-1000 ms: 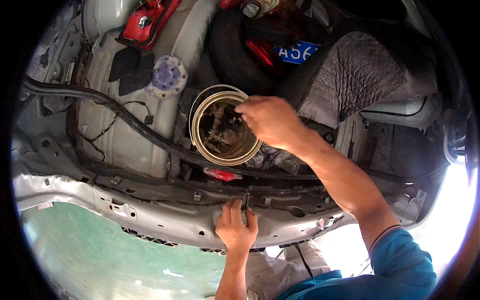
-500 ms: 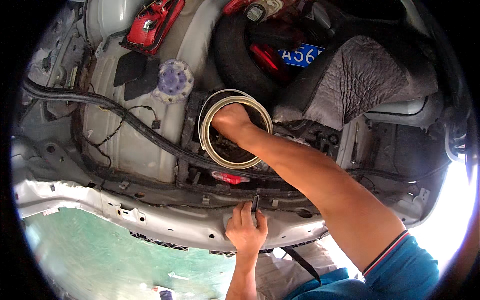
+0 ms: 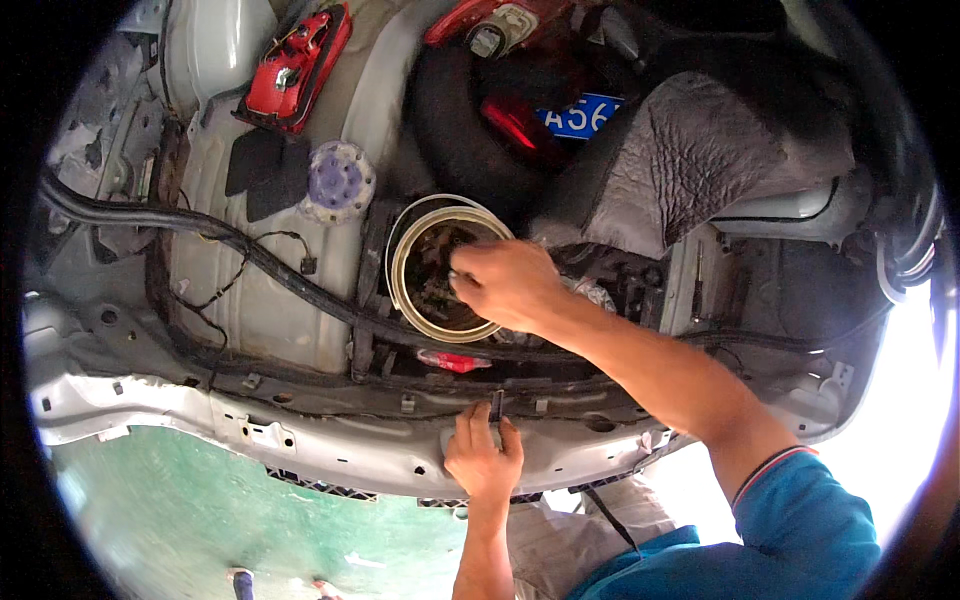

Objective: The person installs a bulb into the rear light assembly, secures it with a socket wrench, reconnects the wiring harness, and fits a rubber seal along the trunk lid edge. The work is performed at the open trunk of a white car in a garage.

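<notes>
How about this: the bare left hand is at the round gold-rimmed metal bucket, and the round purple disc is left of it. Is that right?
Not quite: the head view shows the right hand at the bucket; the disc is left of it.

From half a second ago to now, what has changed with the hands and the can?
The right hand, which was down inside the can, has lifted and shifted right, over its rim; whether it holds anything, I cannot tell. The left hand still holds the thin dark piece at the metal edge, and the can stays in place.
</notes>
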Demonstrator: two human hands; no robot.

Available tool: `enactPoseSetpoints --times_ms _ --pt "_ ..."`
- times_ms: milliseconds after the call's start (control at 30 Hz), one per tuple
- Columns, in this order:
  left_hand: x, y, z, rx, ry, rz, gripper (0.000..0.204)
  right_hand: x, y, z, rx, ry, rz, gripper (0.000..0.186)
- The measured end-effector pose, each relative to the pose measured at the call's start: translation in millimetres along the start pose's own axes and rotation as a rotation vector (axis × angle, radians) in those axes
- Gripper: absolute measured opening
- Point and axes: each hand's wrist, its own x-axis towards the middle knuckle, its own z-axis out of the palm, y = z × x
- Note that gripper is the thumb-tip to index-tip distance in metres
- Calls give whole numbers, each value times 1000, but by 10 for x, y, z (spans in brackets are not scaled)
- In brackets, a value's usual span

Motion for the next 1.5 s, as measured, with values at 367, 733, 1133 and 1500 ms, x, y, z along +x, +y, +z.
enactPoseSetpoints --times_ms 367,733,1133,1500 --pt "67 531 -462 -1463 -93 -341 41 -1575 -125 -599 333 315 -276 22" --pt "28 1377 -737 -1422 -127 -210 44 -1988 -161 -1198 371 456 -367 33" --pt "-26 2063 -987 -1375 -188 -8 44 -2496 -354 -1771 832 482 -134 31" --pt "-130 2709 -1035 -1618 -337 -259 38 -2852 -275 -2227 796 590 -93 30"
